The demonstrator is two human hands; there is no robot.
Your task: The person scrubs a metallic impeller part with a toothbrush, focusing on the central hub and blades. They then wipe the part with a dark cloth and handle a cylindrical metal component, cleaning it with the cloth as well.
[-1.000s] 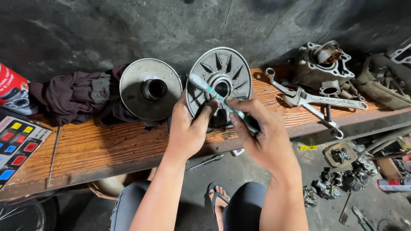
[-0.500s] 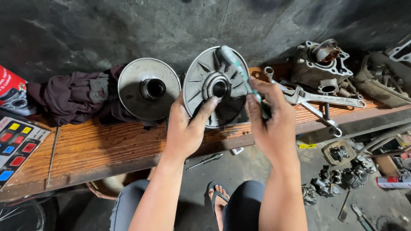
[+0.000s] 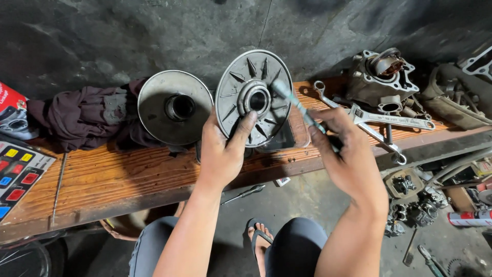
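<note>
Two metal pulley discs, one toothbrush, two wrenches, one dark rag, one screwdriver.

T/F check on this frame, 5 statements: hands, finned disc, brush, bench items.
1. The left hand holds the finned metal disc upright. True.
2. The right hand holds a wrench. False: it holds a toothbrush; the adjustable wrench lies on the wooden bench.
3. The smooth disc leans beside a dark rag. True.
4. The brush head is near the finned disc's hub. True.
5. The engine cylinder is at the bench's left end. False: right end.
</note>
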